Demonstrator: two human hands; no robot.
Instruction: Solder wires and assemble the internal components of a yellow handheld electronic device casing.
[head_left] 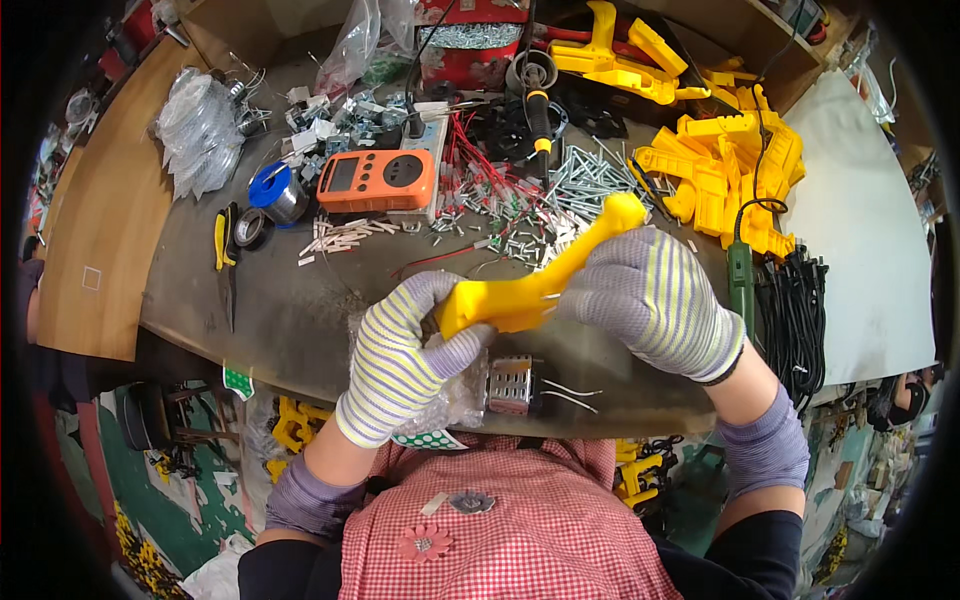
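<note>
A yellow plastic tool housing [505, 302] with a long handle is held tilted over the near part of the bench. My left hand [405, 345] is closed round its wide end, thumb in front. My right hand [655, 300] is beside the housing's middle with its fingers pressed together; what they hold, if anything, is hidden. Small silvery metal bits show between those fingers and the housing. Below them, at the bench's near edge, lies a perforated metal cylinder [511, 385] with two white wires, next to crumpled bubble wrap [455, 400].
Loose screws [590, 185], red-wired parts [470, 165] and an orange multimeter [376, 180] lie beyond my hands. Yellow housings [735, 165] are piled at right, near black cables [790, 315] and a green-handled tool [740, 280]. Pliers [226, 265] and a solder spool [280, 192] lie left.
</note>
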